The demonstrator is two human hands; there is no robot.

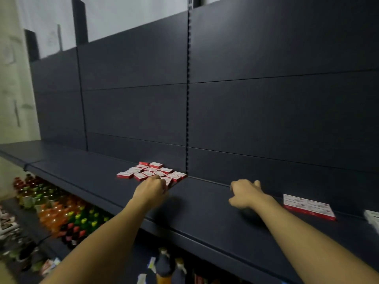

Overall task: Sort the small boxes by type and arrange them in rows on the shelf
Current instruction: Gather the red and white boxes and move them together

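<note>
Your left hand [152,188] is at the near edge of the loose cluster of small red-and-white boxes [151,172], fingers curled over the nearest box; it looks like it grips that one, but motion blur hides the fingertips, so I cannot tell for sure. The cluster lies flat and unsorted on the dark shelf [201,214], pushed up near the back panel [266,111], just left of the slotted upright [187,95]. The boxes sit at mixed angles, some touching, no clean rows. Your right hand [245,193] is well apart from the cluster, to the right of the upright, hovering low over bare shelf with fingers loosely curled and thumb up; grip holds nothing. Further right, a tidy block of red-and-white boxes [307,206] sits edge to edge near the back of the shelf, labels up, squared off. At the far right frame edge, a pale box [372,217] is partly cut off, type unreadable. Below the shelf on the left, a lower level carries rows of bottles [61,210] with orange, green and red contents or caps. More bottle tops [164,261] show under the shelf's front lip between your forearms.
</note>
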